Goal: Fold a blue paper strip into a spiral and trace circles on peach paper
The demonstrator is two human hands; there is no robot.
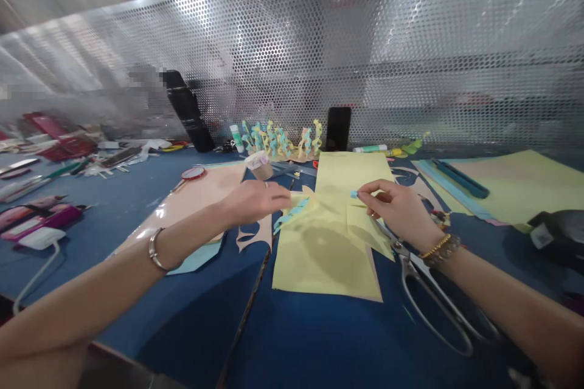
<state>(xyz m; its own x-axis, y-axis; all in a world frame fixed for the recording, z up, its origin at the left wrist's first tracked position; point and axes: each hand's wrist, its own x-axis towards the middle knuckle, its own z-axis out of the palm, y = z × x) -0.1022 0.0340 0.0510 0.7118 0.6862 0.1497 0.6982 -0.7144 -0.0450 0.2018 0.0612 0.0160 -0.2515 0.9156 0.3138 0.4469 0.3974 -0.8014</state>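
My right hand (pixel 387 203) pinches a small blue paper piece (pixel 354 194) between thumb and forefinger, over yellow paper sheets (pixel 326 261). To the left, my left hand (pixel 260 199) hovers palm down at the sheets' left edge; its fingertips are close together, and whether they hold anything is hidden. Just right of and below those fingers lies a curled blue paper strip (pixel 292 214). A pale pink cut-out scrap (pixel 260 236) sits beneath the left hand. Large scissors (pixel 429 292) lie beside the right wrist, partly under the forearm.
Behind the sheets stand curly blue and yellow paper shapes (pixel 280 140), a paper cup (pixel 259 165), a glue stick (pixel 236 138), a phone (pixel 338 128) and a black bottle (pixel 189 112). Stacked coloured paper with a blue cutter (pixel 460 179) is at right. Perforated metal (pixel 292 42) rises behind.
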